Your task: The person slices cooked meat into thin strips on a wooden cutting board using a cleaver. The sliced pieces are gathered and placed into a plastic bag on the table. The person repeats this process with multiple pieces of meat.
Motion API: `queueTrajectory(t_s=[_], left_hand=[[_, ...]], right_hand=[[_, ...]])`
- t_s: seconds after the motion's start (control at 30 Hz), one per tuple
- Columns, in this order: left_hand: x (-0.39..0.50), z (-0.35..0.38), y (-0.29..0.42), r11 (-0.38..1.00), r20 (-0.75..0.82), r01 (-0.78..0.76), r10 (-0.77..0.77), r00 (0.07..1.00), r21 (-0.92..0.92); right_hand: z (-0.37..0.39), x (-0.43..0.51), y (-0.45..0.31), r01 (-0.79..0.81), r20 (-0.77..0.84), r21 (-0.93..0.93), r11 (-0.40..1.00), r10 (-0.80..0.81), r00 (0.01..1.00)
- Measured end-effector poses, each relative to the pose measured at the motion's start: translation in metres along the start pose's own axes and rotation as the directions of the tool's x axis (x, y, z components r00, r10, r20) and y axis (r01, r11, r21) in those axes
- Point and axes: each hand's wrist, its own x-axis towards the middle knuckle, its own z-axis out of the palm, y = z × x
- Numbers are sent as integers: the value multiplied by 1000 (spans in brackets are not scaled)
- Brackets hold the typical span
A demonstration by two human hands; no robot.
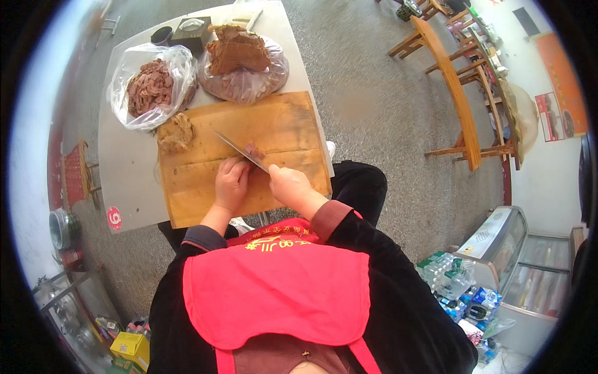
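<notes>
My right hand grips the handle of a kitchen knife, whose blade points up and to the left over a wooden cutting board. Close against the blade's near side, my left hand presses a piece of cooked meat onto the board, mostly hidden under the fingers. Beyond the blade lie a few cut bits of meat. A pale, fatty-looking scrap pile rests at the board's far left corner.
Past the board, a plastic bag holds sliced meat; beside it, a large meat chunk tops another filled bag. A tissue box and dark cup stand behind on the table. A wooden bench is at right.
</notes>
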Motion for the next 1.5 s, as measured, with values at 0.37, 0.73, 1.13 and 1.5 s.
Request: queueTrajectory(t_s=[0.37, 0.73, 1.13, 1.5], left_hand=[[-9, 17, -13, 876, 65, 217, -210, 976, -431], [-6, 1, 1, 999, -12, 4, -5, 1000, -40], [2, -3, 4, 999, 16, -2, 2, 1000, -40], [-24, 29, -25, 778, 33, 262, -297, 954, -570]], right_hand=[[-45, -51, -25, -76, 170, -75, 994, 88, 981], [-36, -44, -12, 38, 26, -45, 998, -37, 999], [6, -2, -9, -54, 75, -54, 997, 58, 995], [-54, -62, -30, -66, 172, -118, 991, 86, 981]])
